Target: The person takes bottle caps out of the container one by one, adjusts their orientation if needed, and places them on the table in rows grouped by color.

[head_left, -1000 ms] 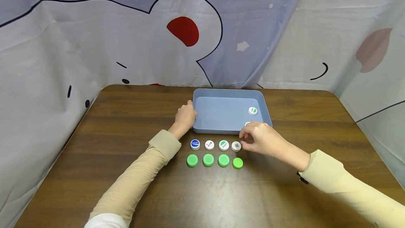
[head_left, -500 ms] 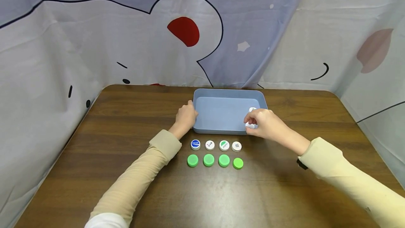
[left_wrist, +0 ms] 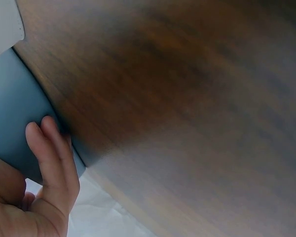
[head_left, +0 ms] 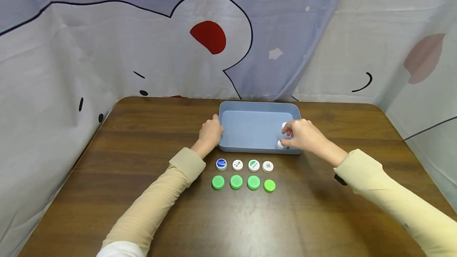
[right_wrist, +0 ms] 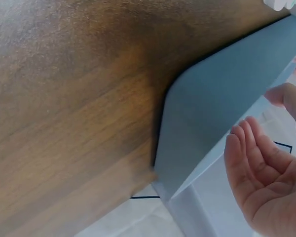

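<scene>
My left hand point(head_left: 210, 133) holds the left side of the blue tray point(head_left: 246, 149). In the left wrist view its fingers point(left_wrist: 52, 155) lie along the tray's outer wall. My right hand point(head_left: 302, 135) is over the right part of the tray, thumb and fingers apart. A white bottle cap point(head_left: 280, 144) lies inside the tray by the front wall, close to my thumb tip. Another white bottle cap point(head_left: 284, 125) sits farther back, partly hidden by my fingers. In the right wrist view, nothing shows between thumb and fingers point(right_wrist: 244, 140).
In front of the tray on the wooden table point(head_left: 143, 130) lie two rows of bottle caps. The back row has a blue-printed cap point(head_left: 221, 164) and several white printed ones point(head_left: 254, 165); the front row has green caps point(head_left: 236, 181). A printed curtain point(head_left: 143, 50) hangs behind.
My right hand went from beside the tray's front right corner to over it, then pinched the front white cap and let go. That cap now lies slightly nearer the front wall. Left hand unchanged.
</scene>
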Demonstrator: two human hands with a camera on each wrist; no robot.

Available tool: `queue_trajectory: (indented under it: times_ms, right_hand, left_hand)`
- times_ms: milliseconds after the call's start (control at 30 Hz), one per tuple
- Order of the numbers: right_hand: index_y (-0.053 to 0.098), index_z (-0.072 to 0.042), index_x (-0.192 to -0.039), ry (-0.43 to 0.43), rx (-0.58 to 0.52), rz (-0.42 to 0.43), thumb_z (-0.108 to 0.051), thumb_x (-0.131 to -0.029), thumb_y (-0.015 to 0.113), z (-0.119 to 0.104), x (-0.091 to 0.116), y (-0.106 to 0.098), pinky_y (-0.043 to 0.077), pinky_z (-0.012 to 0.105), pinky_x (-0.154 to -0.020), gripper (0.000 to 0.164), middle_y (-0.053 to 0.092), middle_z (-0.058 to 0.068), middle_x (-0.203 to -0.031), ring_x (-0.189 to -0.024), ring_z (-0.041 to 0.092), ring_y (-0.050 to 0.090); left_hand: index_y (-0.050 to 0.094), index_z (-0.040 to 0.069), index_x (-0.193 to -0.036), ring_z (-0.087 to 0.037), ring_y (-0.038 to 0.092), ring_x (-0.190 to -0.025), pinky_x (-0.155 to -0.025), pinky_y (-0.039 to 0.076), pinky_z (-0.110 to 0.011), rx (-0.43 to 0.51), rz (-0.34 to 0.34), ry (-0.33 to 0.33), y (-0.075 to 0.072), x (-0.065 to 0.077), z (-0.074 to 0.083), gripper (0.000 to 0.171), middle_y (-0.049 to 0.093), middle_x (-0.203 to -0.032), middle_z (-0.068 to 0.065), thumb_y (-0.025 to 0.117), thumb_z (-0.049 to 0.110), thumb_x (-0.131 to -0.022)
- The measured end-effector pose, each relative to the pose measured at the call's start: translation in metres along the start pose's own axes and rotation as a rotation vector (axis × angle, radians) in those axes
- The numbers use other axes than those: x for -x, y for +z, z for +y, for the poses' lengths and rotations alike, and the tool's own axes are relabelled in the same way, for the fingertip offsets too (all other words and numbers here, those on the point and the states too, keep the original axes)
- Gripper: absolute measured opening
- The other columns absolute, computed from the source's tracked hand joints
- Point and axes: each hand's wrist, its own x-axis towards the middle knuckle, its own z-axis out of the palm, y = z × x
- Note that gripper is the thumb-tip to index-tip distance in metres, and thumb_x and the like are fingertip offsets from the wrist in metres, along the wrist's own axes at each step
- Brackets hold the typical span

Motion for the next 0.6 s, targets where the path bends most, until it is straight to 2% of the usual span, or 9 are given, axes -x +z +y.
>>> queue_trajectory:
  times_ms: [133, 267, 367, 600]
  right_hand:
    - [0.072, -0.006, -0.082, 0.059, -0.001, -0.027, -0.03, -0.073, 0.076, 0.002, 0.0, 0.006, 0.052, 0.039, -0.068, 0.026, 0.07, 0.003, -0.074, -0.067, 0.016, 0.064]
    - [0.071, -0.008, -0.078, 0.111, -0.008, -0.049, -0.034, -0.07, 0.077, 0.0, -0.002, 0.01, 0.049, 0.035, -0.062, 0.027, 0.067, -0.001, -0.068, -0.062, 0.016, 0.059]
    - [0.071, -0.009, -0.077, 0.127, -0.006, -0.058, -0.034, -0.069, 0.078, -0.001, -0.003, 0.012, 0.046, 0.035, -0.06, 0.028, 0.063, -0.002, -0.064, -0.06, 0.018, 0.057]
    - [0.071, -0.008, -0.079, 0.144, 0.026, -0.067, -0.034, -0.068, 0.079, -0.004, -0.004, 0.014, 0.048, 0.041, -0.065, 0.029, 0.063, -0.001, -0.065, -0.063, 0.021, 0.058]
  left_hand:
    - [0.041, -0.005, -0.137, -0.034, 0.068, -0.084, -0.07, 0.055, -0.043, -0.005, 0.007, 0.006, 0.0, 0.001, 0.0, 0.044, 0.067, -0.099, -0.024, 0.049, 0.012, -0.098]
    - [0.041, -0.005, -0.137, -0.035, 0.067, -0.085, -0.071, 0.054, -0.043, -0.005, 0.01, 0.006, 0.0, 0.001, 0.001, 0.043, 0.067, -0.098, -0.024, 0.049, 0.012, -0.097]
    - [0.042, -0.004, -0.136, -0.035, 0.067, -0.087, -0.072, 0.054, -0.044, -0.005, 0.011, 0.003, 0.001, 0.001, 0.0, 0.043, 0.067, -0.099, -0.024, 0.05, 0.012, -0.097]
    - [0.044, -0.003, -0.133, -0.036, 0.067, -0.089, -0.073, 0.054, -0.045, -0.002, 0.012, -0.007, 0.001, -0.001, 0.0, 0.039, 0.067, -0.099, -0.023, 0.049, 0.012, -0.097]
